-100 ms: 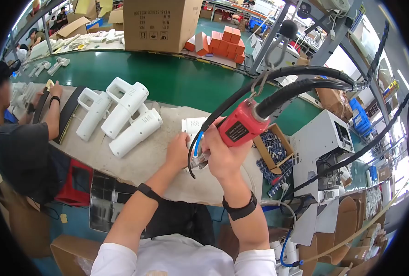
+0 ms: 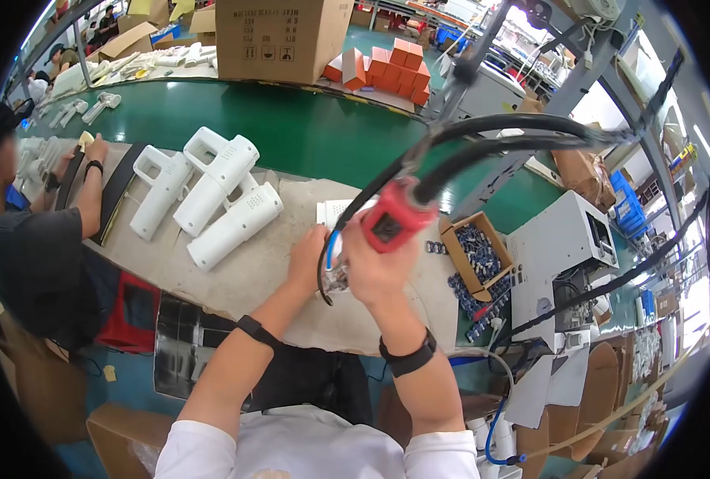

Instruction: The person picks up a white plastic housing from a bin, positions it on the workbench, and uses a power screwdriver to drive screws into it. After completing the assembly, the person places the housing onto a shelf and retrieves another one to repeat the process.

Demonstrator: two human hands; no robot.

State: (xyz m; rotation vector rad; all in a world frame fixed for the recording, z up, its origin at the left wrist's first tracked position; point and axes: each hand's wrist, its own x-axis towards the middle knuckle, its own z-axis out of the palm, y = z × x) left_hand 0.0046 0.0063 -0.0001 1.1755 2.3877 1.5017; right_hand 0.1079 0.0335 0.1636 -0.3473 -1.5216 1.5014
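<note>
My right hand point(image 2: 380, 270) is wrapped round a red power screwdriver point(image 2: 400, 219), blurred by motion, with thick black hoses at its top and a thin blue tube by its clear tip. Beneath the tool, a white plastic housing point(image 2: 333, 210) with small vent holes lies on the bench, mostly covered by my hands. The fingers of my left hand point(image 2: 307, 254) are closed on its left side. Where the tip meets the housing is hidden. To the left lie several white gun-shaped plastic housings point(image 2: 235, 226), close together.
A cardboard tray point(image 2: 483, 255) of small dark blue parts sits right of my hands, near a white machine point(image 2: 551, 239). Black hoses point(image 2: 523, 128) cross above the bench. On the left a co-worker point(image 2: 43, 231) handles a dark curved strip. A green belt point(image 2: 291, 112) runs behind.
My right hand and the red screwdriver have shifted slightly left and down, the tool now blurred. My left hand stays almost in place on the housing.
</note>
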